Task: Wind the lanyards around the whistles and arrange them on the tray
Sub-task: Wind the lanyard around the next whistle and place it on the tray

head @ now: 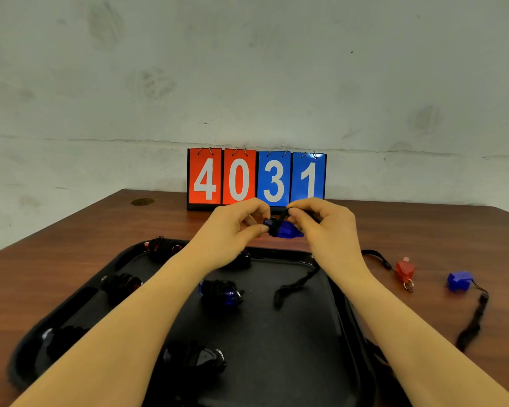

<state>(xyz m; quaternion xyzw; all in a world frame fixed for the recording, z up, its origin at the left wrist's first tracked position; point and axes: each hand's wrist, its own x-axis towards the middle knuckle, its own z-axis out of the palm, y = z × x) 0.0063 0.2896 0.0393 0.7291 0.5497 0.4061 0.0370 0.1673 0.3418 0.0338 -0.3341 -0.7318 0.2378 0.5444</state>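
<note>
Two hands up over the far edge of the black tray (294, 362): left hand (232, 230) pinches the blue whistle (285, 229) by its end, right hand (321, 227) fingers pinch the black lanyard (291, 284) at the whistle, the rest trailing onto the tray. Several wound whistles already sit there. On the bench (71, 245) to the right, a red whistle (405, 270) and another blue one (458, 280) lie unwound.

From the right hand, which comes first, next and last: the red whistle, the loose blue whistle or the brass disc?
1. Red whistle, on the table just right of the right hand.
2. Loose blue whistle, further right.
3. Brass disc, far left, beyond the left hand.
</note>
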